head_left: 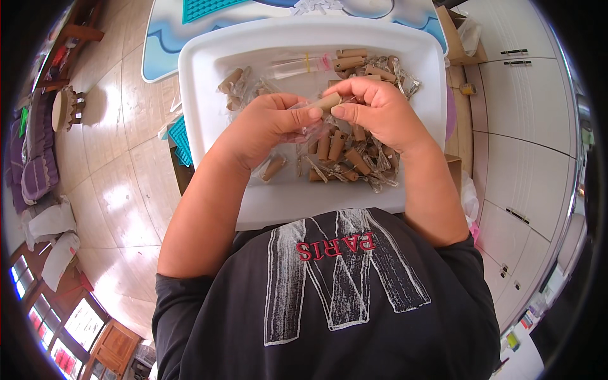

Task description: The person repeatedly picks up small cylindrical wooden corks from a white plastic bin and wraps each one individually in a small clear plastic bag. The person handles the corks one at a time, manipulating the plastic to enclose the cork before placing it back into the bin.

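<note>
Over a white plastic tub my two hands meet. My left hand is closed on a small clear plastic bag, its thumb against a tan cork-like stopper. From the other side, my right hand pinches around the same stopper and bag edge with thumb and fingers. Whether the stopper is fully inside the bag I cannot tell. Below and beyond my right hand lies a pile of similar stoppers with clear, wiry bundles attached. A few bagged stoppers lie at the tub's left side.
A stack of clear bags with a yellow band lies at the tub's far side. Behind it, the blue-and-white table holds a teal mat and white slips. White cabinets stand at the right; tiled floor spreads left.
</note>
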